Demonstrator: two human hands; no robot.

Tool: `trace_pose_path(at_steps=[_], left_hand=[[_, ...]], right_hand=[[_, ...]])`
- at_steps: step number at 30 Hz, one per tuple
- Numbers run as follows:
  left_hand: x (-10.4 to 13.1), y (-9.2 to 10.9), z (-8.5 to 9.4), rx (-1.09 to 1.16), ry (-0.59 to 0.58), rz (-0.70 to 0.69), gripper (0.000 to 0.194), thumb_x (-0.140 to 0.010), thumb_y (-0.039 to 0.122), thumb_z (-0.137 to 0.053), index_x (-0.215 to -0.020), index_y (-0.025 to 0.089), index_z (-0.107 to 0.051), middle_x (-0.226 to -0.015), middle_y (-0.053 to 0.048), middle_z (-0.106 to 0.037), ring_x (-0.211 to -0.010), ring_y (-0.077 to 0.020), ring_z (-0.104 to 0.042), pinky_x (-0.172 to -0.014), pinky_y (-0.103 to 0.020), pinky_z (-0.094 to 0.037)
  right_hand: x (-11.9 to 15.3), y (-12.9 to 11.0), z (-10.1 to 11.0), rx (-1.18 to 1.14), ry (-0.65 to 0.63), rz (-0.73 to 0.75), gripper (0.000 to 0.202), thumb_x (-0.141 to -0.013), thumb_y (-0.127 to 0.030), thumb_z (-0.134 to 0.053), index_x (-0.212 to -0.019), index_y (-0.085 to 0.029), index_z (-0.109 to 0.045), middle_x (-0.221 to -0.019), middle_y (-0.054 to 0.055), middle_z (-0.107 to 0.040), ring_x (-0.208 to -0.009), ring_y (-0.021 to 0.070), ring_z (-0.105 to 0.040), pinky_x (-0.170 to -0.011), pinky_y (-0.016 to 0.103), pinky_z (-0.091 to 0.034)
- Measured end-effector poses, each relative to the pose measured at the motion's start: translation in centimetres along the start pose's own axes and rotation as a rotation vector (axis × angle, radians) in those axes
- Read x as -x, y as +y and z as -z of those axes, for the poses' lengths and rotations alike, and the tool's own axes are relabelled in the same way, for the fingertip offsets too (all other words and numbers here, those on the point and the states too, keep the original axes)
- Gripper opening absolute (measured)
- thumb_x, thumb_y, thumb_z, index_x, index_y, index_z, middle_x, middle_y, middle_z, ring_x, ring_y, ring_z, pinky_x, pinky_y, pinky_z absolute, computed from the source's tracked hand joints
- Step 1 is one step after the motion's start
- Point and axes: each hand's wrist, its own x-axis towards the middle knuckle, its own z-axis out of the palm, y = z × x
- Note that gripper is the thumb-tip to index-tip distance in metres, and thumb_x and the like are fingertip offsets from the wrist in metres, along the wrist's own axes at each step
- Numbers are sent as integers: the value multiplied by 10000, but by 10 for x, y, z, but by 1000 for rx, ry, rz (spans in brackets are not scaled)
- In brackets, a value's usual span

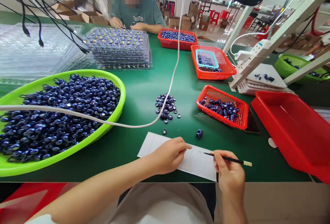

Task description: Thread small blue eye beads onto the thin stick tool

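My left hand (171,155) rests on a white sheet of paper (198,169), its index finger stretched out and the other fingers curled under; nothing shows in it. Over the right part of that paper, my right hand (229,172) pinches a slim black pen-like tool (227,157) with a fine tip to the left and a cream-coloured butt end. Just beyond the paper lie a small cluster of dark blue shiny pieces (199,134) and one single round piece (164,131). Farther off is a loose pile of small dark blue pieces (166,105).
A green basin (123,95) heaped with dark blue ringed parts stands left, a white cable (177,59) crossing it. Red baskets (246,114) and a large red tray (288,114) are right. Stacked clear trays (123,60) stand at the back, near a seated person (139,10).
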Motion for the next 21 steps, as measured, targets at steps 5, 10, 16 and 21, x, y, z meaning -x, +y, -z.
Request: trace_pose_path(at_steps=[5, 10, 16, 21], left_hand=[[-17, 6, 9, 416, 24, 366, 231, -921, 300, -544, -954, 142, -710, -820, -50, -696, -714, -155, -616, -665, -255, -485], [-31, -3, 2, 711, 51, 520, 254, -844, 378, -663, -909, 134, -689, -755, -32, -690, -592, -113, -573, -591, -230, -487], [-35, -13, -1, 908, 107, 578, 382, -758, 455, -776, -899, 106, -710, -693, -33, -684, -540, -101, -553, -492, -209, -462], [-35, -16, 7, 1068, 93, 688, 378, -744, 393, -825, -954, 89, -747, -853, -80, -739, -617, -108, -648, -634, -234, -541]], right_hand=[[11, -10, -20, -153, 114, 56, 197, -803, -334, -814, -840, -184, -692, -824, 50, -715, -571, 101, -544, -491, 211, -407], [8, -5, -32, -240, 145, 8, 203, -797, -326, -820, -840, -181, -684, -835, 50, -722, -576, 93, -547, -495, 201, -414], [10, -1, -31, -219, 141, -8, 196, -799, -308, -823, -846, -179, -684, -863, 49, -717, -594, 90, -557, -513, 197, -437], [12, -2, -30, -204, 161, -3, 197, -799, -297, -824, -868, -177, -684, -872, 51, -719, -613, 95, -573, -549, 203, -464]])
